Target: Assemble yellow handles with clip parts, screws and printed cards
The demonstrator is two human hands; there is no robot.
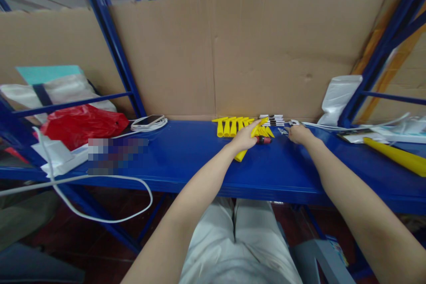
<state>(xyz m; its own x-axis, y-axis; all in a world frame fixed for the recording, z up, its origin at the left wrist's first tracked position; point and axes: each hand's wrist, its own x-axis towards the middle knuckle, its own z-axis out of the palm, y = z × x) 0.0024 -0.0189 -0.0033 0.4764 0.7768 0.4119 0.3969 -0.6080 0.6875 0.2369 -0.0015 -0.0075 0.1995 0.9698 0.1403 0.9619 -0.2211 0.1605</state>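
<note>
here, yellow tool [241, 156] clamped in left fingers [254, 125], ends jutting out; right fingers [292, 135] beside silvery bits [282, 132], grip unclear.

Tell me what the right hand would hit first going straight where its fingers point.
The right hand would probably meet the small silvery parts just left of its fingertips; depth is unclear, so it may already touch them.
</note>
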